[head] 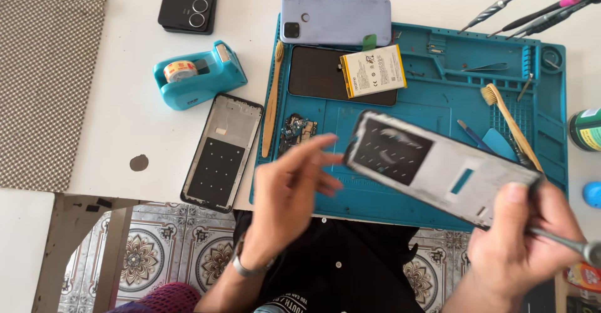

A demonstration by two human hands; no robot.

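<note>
The right hand point(523, 244) pinches the phone frame point(438, 166) by its near end; its long axis slants up-left over the blue repair mat point(432, 94), its far end just right of the left hand point(291, 184), whose blurred fingers are spread, holding nothing.

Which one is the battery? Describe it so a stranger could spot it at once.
Start at the teal work mat on the white table. Near its top edge lies a dark phone screen, and the battery rests tilted across its right end. It is the only white rectangle with yellow edges.
</note>
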